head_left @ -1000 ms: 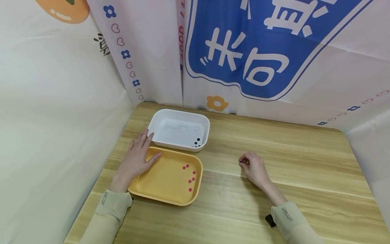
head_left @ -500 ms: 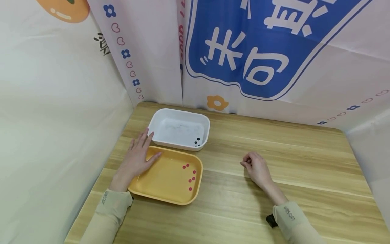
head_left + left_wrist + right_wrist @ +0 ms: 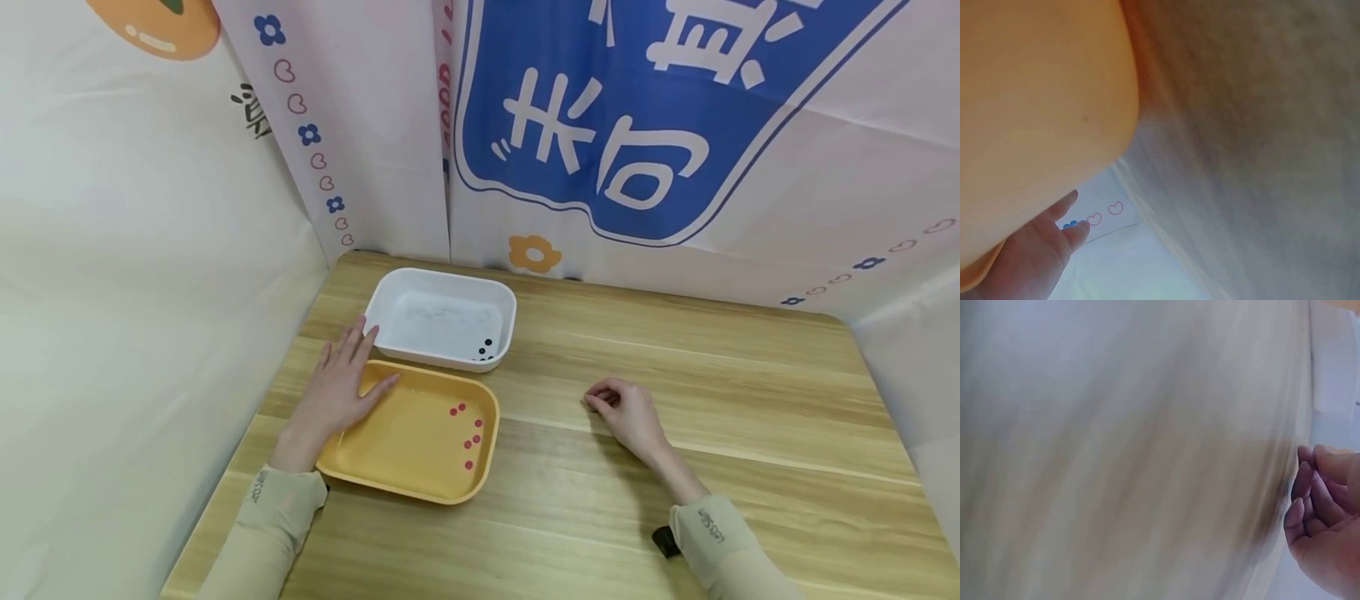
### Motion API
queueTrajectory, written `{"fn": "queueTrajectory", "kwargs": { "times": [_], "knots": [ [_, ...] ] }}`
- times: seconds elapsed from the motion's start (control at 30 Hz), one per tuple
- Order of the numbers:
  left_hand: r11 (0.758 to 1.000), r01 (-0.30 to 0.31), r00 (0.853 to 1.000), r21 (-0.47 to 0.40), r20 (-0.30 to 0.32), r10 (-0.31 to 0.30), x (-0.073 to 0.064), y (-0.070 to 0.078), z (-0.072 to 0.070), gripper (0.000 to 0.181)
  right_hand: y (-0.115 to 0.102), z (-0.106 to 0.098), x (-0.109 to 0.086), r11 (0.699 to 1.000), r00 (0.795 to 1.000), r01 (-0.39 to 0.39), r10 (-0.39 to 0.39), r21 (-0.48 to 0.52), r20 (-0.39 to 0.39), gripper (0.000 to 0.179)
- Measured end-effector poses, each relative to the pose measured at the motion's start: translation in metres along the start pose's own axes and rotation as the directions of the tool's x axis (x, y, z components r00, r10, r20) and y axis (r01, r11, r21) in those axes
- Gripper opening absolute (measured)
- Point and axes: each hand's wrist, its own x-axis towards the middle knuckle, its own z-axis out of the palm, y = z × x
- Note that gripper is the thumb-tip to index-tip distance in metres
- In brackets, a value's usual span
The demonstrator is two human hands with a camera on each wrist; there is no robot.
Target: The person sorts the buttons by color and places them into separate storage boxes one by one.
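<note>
My left hand (image 3: 332,398) lies with fingers spread over the left end of a yellow tray (image 3: 401,492), thumb inside it and fingertips at the corner of a white tray (image 3: 427,358). Small red button-like discs (image 3: 476,439) lie along the right part of the yellow tray. Several black ones (image 3: 482,351) sit in the white tray's near right corner. To the right of both trays, my right hand (image 3: 628,418) is low over the table, thumb and index finger pinched together. The small black disc seen there earlier is hidden by the fingers. In the left wrist view the yellow tray (image 3: 1041,112) covers much of the hand.
The wooden table (image 3: 720,375) reaches far to the right of the trays. Printed white cloth (image 3: 360,125) hangs behind it and along both sides. A black strap (image 3: 665,542) shows under the right sleeve (image 3: 712,533).
My right hand shifts slightly right, then back left, its pinch closing so the black disc at the fingertips is no longer visible. The left hand and both trays stay in place.
</note>
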Motion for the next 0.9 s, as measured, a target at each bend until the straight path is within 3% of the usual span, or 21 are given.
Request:
{"fn": "queueTrajectory", "kwargs": {
  "times": [0.3, 0.53, 0.9],
  "knots": [
    [1.000, 0.004, 1.000, 0.001, -0.009, -0.004, 0.002, 0.000, 0.000, 0.094, -0.007, 0.002, 0.003, 0.986, 0.999, 0.002, -0.010, 0.168, 0.048, 0.005],
    [1.000, -0.001, 1.000, -0.001, -0.011, 0.001, 0.003, 0.000, 0.000, 0.093, -0.012, 0.005, 0.004, 0.951, 0.994, -0.047, 0.012, 0.307, 0.112, 0.006],
    [1.000, 0.001, 1.000, 0.005, 0.002, -0.001, 0.000, 0.001, 0.000, 0.093, -0.016, 0.008, 0.000, 0.937, 0.985, -0.078, 0.021, 0.339, 0.169, 0.009]
  ]
}}
